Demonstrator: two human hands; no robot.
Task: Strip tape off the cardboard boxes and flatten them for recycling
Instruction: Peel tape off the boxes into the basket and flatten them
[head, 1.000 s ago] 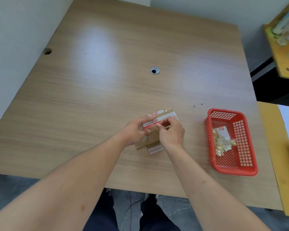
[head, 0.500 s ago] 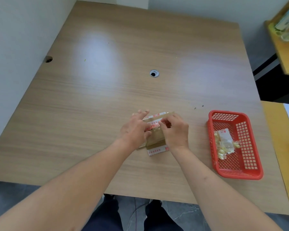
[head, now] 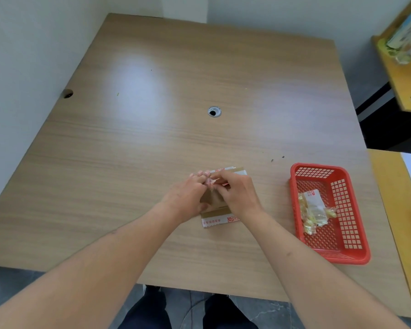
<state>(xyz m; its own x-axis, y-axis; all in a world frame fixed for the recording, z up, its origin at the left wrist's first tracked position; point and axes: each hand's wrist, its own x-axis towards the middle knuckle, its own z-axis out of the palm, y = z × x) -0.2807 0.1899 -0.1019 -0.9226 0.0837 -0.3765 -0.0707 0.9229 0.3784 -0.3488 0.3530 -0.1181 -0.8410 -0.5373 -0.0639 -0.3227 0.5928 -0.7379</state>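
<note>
lying near the front middle of the wooden bench [head: 152, 148]: a small flattened cardboard box [head: 215, 203], brown, with white red-printed tape [head: 220, 220] running along its near edge and more along its far edge. pressing down on the box's left part with the left hand [head: 188, 200], fingers reaching forward to the far edge, thumb against the near side. pinching something small at the box's top with the right hand [head: 237, 194], fingertips curled together; blurred, so cannot tell exactly what. sitting well to the right of the box: a red plastic mesh basket [head: 351, 233], holding a crumpled wad of clear yellowish stripped tape [head: 314, 213] with a white printed scrap on it.
</note>
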